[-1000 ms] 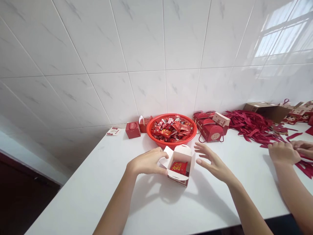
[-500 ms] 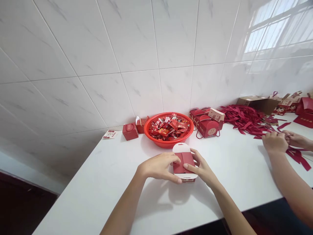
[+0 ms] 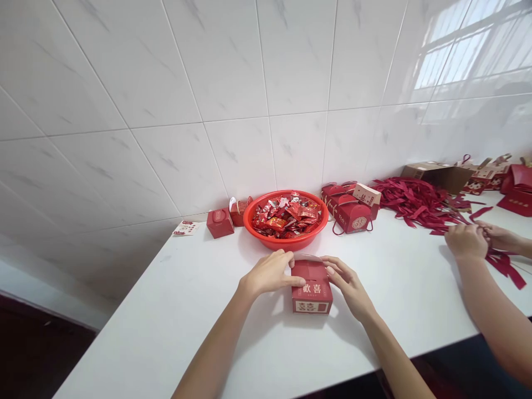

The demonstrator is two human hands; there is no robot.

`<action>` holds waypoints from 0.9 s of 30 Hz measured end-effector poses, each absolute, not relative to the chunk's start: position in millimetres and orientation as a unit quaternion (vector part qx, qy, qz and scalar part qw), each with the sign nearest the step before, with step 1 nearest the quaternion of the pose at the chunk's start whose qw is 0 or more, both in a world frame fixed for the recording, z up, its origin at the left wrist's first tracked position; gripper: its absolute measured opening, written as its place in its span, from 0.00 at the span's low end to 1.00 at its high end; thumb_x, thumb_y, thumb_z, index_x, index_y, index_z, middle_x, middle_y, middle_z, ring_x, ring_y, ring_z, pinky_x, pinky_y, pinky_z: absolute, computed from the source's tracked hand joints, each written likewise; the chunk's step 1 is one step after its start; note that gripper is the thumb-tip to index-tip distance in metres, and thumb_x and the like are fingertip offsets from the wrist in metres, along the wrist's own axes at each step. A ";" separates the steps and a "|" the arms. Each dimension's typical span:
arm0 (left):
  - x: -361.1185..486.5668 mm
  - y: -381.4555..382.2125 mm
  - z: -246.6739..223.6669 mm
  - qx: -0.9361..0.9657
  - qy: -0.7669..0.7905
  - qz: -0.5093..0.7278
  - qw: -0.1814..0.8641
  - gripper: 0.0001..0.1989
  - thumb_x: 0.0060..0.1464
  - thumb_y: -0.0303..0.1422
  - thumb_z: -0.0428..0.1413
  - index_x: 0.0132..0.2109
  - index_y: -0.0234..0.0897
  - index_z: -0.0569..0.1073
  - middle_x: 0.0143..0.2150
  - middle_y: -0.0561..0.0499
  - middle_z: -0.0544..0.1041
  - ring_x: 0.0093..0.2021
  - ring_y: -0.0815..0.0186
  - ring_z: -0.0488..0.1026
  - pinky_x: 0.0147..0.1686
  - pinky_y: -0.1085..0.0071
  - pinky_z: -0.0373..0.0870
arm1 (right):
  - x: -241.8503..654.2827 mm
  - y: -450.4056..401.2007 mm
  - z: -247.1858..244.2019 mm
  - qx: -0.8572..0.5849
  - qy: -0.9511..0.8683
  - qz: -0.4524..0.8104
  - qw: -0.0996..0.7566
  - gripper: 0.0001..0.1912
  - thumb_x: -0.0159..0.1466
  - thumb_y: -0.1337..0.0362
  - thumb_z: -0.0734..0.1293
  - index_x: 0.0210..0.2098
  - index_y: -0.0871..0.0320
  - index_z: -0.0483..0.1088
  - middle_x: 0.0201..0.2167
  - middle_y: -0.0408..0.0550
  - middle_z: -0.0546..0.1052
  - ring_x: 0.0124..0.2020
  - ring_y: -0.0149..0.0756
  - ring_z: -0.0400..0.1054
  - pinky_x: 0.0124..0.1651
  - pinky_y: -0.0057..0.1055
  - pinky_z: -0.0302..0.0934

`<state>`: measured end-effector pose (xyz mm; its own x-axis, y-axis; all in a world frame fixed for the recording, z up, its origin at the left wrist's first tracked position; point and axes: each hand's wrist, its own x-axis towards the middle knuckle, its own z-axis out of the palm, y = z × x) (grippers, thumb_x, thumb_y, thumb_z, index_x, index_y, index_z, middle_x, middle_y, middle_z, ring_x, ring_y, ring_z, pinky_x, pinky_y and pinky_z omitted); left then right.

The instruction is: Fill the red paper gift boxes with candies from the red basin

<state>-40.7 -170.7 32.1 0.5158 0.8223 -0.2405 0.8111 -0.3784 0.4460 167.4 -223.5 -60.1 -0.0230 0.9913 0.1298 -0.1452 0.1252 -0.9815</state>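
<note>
We note red gift box [image 3: 312, 303], lower centre of frame; left hand [image 3: 266, 275] at its left, half-open, thumb on front flap [image 3: 313, 287]; right hand [image 3: 349, 285] at its right, loosely open, fingertips by raised rear flap [image 3: 306, 257]

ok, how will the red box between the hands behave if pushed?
The red box likely slides rather than rolls: flat sides, squat shape. It looks like card, so may dent. The thin, raised far flap probably bends easily.

red box [image 3: 312, 293] sits upright — near flap [image 3: 311, 284] down, far flap [image 3: 308, 257] raised.
</note>
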 end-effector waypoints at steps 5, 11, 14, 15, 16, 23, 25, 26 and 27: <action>-41.5 -169.9 31.6 0.806 0.523 0.037 0.275 0.25 0.44 0.49 0.63 0.42 0.40 0.65 0.48 0.47 0.71 0.47 0.55 0.71 0.40 0.66 0.66 | 171.8 -225.1 -63.3 -0.412 -0.521 0.508 0.548 0.20 0.59 0.45 0.71 0.44 0.50 0.75 0.51 0.52 0.77 0.55 0.50 0.70 0.52 0.41 0.69; -42.0 -164.7 26.3 0.855 0.401 0.028 0.328 0.11 0.54 0.39 0.57 0.43 0.41 0.70 0.46 0.49 0.73 0.50 0.57 0.70 0.47 0.66 0.65 | 169.7 -223.6 -66.1 -0.409 -0.528 0.508 0.543 0.20 0.60 0.45 0.70 0.44 0.51 0.73 0.51 0.52 0.75 0.53 0.49 0.71 0.51 0.40 0.70; -41.6 -163.2 23.3 0.860 0.386 0.025 0.334 0.11 0.56 0.38 0.56 0.44 0.40 0.71 0.46 0.49 0.75 0.49 0.57 0.71 0.47 0.66 0.65 | 168.3 -224.2 -73.2 -0.405 -0.553 0.496 0.533 0.22 0.62 0.45 0.69 0.49 0.51 0.70 0.53 0.53 0.74 0.55 0.48 0.70 0.54 0.42 0.69; -41.6 -163.2 22.6 0.858 0.387 0.030 0.336 0.12 0.55 0.38 0.57 0.45 0.39 0.71 0.47 0.49 0.75 0.49 0.57 0.71 0.47 0.66 0.65 | 167.2 -225.8 -76.2 -0.408 -0.564 0.487 0.528 0.25 0.62 0.45 0.68 0.52 0.51 0.69 0.56 0.53 0.72 0.57 0.48 0.69 0.56 0.44 0.67; -41.6 -163.3 22.0 0.856 0.388 0.035 0.339 0.12 0.55 0.38 0.57 0.45 0.39 0.72 0.47 0.49 0.75 0.48 0.57 0.71 0.47 0.66 0.65 | 165.4 -228.3 -79.3 -0.418 -0.573 0.469 0.526 0.27 0.62 0.45 0.68 0.56 0.51 0.66 0.59 0.54 0.70 0.60 0.49 0.66 0.59 0.46 0.65; -36.5 -168.2 21.5 0.850 0.407 0.045 0.330 0.11 0.55 0.39 0.57 0.43 0.39 0.72 0.43 0.49 0.73 0.47 0.57 0.70 0.43 0.67 0.65 | 139.8 -261.2 -87.7 -0.589 -0.608 0.191 0.496 0.26 0.67 0.49 0.63 0.62 0.49 0.62 0.66 0.56 0.62 0.69 0.54 0.52 0.63 0.55 0.59; -30.1 -171.2 19.0 0.846 0.418 0.057 0.327 0.10 0.56 0.39 0.56 0.42 0.39 0.72 0.42 0.49 0.73 0.45 0.58 0.70 0.42 0.66 0.66 | 135.8 -267.5 -86.2 -0.603 -0.626 0.130 0.477 0.27 0.67 0.49 0.63 0.63 0.48 0.61 0.67 0.57 0.60 0.67 0.56 0.56 0.60 0.55 0.62; -25.9 -173.2 16.9 0.844 0.419 0.069 0.326 0.10 0.56 0.39 0.56 0.41 0.39 0.72 0.41 0.49 0.73 0.44 0.58 0.70 0.41 0.66 0.66 | 135.3 -269.1 -85.8 -0.606 -0.637 0.105 0.465 0.28 0.66 0.48 0.64 0.63 0.47 0.60 0.67 0.58 0.60 0.66 0.57 0.57 0.59 0.55 0.63; -21.2 -175.4 14.3 0.845 0.416 0.083 0.326 0.09 0.57 0.39 0.55 0.41 0.39 0.72 0.41 0.49 0.73 0.44 0.58 0.70 0.42 0.66 0.66 | 135.9 -269.5 -85.9 -0.608 -0.648 0.081 0.451 0.30 0.65 0.48 0.66 0.64 0.47 0.60 0.66 0.58 0.60 0.65 0.58 0.59 0.58 0.56 0.64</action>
